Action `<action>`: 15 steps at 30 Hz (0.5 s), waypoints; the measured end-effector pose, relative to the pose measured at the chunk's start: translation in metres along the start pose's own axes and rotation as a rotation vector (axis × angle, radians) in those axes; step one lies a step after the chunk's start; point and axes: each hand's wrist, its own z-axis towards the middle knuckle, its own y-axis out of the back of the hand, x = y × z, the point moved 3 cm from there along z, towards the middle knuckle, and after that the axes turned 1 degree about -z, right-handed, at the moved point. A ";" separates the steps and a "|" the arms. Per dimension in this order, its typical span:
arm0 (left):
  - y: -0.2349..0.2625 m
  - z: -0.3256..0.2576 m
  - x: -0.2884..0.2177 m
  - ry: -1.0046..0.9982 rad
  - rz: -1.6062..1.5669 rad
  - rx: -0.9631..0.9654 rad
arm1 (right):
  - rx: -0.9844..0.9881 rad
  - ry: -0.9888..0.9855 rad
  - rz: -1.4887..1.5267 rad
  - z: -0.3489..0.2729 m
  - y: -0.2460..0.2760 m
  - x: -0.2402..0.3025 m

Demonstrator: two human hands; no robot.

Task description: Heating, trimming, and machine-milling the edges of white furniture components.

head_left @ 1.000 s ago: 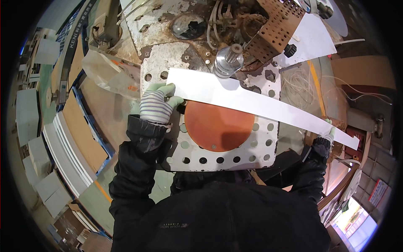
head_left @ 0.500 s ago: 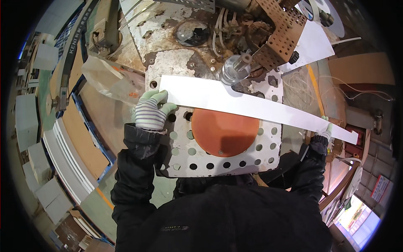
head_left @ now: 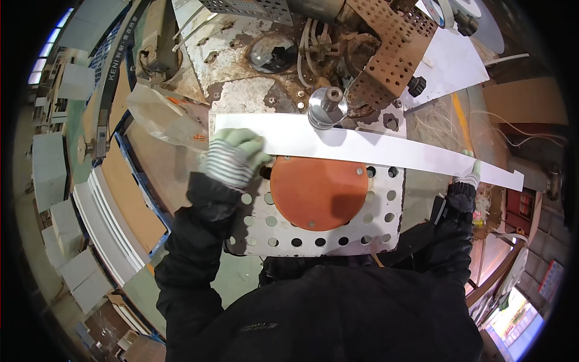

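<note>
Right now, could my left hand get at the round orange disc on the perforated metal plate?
Probably yes: the left hand rests on the long white strip right beside the round orange disc, with nothing between them.

Gloved hands [head_left: 234, 158] [head_left: 469, 175] spread wide apart

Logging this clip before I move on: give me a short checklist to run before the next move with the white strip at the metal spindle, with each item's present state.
1. Left hand flat on the white strip near its left end: ok.
2. Right hand at the strip's far right end: ok, though its grip is mostly hidden under the strip.
3. Strip lying across the perforated metal plate and the orange disc: ok.
4. Strip edge touching the metal spindle: cannot tell.
5. Both hands away from the spindle: ok.
</note>
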 end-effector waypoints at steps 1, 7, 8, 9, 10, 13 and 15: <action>-0.006 0.009 -0.012 0.002 0.006 0.049 | 0.003 -0.011 0.005 -0.003 -0.006 -0.004; -0.020 0.045 -0.041 0.005 0.001 0.211 | -0.006 0.007 0.014 -0.018 -0.017 -0.014; -0.021 0.048 -0.040 0.011 0.031 0.236 | 0.006 0.000 0.008 -0.023 -0.019 -0.016; -0.022 0.051 -0.039 -0.068 0.068 0.221 | 0.017 -0.005 0.002 -0.028 -0.021 -0.020; -0.022 0.056 -0.040 -0.073 0.068 0.229 | 0.009 -0.007 0.004 -0.030 -0.020 -0.023; -0.032 0.067 -0.041 -0.086 0.162 0.544 | 0.051 -0.022 0.044 -0.034 -0.021 -0.029; -0.030 0.065 -0.041 -0.086 0.179 0.524 | 0.065 -0.035 0.045 -0.038 -0.022 -0.031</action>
